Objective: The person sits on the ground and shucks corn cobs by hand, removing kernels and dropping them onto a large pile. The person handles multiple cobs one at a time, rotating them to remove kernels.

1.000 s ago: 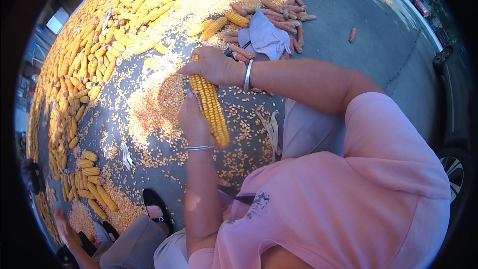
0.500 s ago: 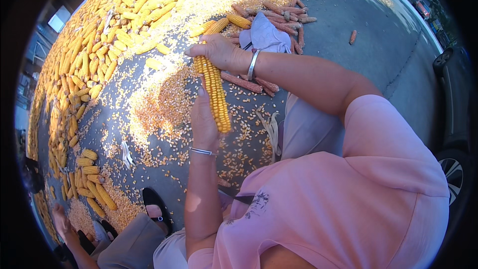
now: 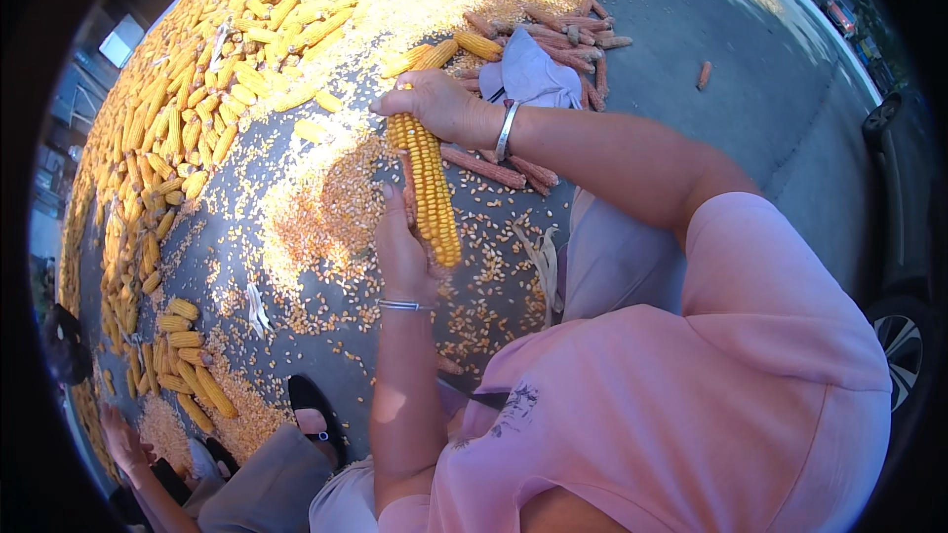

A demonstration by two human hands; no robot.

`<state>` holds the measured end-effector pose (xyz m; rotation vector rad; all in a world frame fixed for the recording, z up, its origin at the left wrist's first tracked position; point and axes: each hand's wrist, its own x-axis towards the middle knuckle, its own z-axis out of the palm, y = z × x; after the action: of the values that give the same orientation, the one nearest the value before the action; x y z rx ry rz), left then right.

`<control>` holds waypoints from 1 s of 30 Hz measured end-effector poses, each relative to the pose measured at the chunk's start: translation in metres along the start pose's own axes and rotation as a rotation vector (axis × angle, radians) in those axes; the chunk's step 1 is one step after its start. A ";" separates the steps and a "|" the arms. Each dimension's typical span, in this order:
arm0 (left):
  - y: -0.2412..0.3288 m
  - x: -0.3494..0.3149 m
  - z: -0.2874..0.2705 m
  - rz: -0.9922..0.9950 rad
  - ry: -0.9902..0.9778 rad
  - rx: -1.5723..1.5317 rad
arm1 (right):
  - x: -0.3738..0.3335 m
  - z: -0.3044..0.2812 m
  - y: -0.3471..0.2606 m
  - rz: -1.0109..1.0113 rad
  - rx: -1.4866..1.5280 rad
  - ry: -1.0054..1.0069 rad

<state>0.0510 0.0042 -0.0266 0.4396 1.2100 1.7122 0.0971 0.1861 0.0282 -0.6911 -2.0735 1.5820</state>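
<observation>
Two-handed, grasps a knobbly yellow corn ear (image 3: 432,190): by its top with right hand (image 3: 441,107), lower down with left hand (image 3: 403,255). Holds it above loose, smooth kernels (image 3: 321,212).

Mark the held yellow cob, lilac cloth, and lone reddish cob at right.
Held yellow cob (image 3: 431,188): head view, kernels mid-length.
Lilac cloth (image 3: 534,75): head view, middle of its visible fabric.
Lone reddish cob (image 3: 704,76): head view, mid-length.

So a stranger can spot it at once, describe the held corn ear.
Find the pink shirt, then the right hand beyond it. The yellow ear slants down from there; unlike the heaped ears, it is held off the ground.
</observation>
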 end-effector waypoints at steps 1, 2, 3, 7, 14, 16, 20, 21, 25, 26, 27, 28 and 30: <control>-0.004 0.000 -0.004 0.063 0.003 0.079 | 0.005 -0.002 -0.001 0.042 0.036 -0.009; -0.002 0.006 -0.006 0.159 -0.010 0.155 | 0.011 0.002 0.008 -0.030 -0.101 0.022; -0.006 0.009 -0.013 0.265 0.019 0.335 | 0.018 0.009 0.018 -0.095 -0.244 0.056; -0.002 0.003 -0.007 0.184 0.030 0.296 | 0.009 0.019 0.009 -0.008 -0.161 0.011; 0.035 -0.003 -0.018 -0.171 -0.141 0.276 | 0.001 -0.022 0.000 0.197 -0.112 -0.388; 0.028 0.001 -0.032 -0.116 -0.161 0.391 | 0.000 -0.025 0.000 0.140 -0.133 -0.561; 0.028 -0.017 -0.038 -0.091 -0.206 0.606 | -0.024 -0.030 -0.017 0.332 -0.195 -0.793; 0.034 -0.020 -0.030 -0.078 -0.250 0.730 | -0.025 -0.033 -0.014 0.350 -0.273 -0.853; 0.032 -0.019 -0.019 0.168 -0.275 1.110 | -0.028 -0.034 -0.013 0.344 -0.353 -0.972; 0.027 -0.019 -0.027 0.349 -0.281 1.163 | -0.031 -0.030 -0.029 0.344 -0.351 -0.999; 0.026 -0.018 -0.031 0.360 -0.242 1.192 | -0.035 -0.029 -0.040 0.321 -0.336 -1.001; 0.030 -0.023 -0.036 0.368 -0.191 1.228 | -0.039 -0.025 -0.053 0.290 -0.319 -1.014; 0.056 -0.032 -0.025 0.280 -0.153 1.374 | -0.044 -0.022 -0.064 0.261 -0.265 -0.995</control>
<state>0.0206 -0.0393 0.0178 1.5492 2.1393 0.7570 0.1368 0.1610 0.0933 -0.2489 -3.0313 2.0829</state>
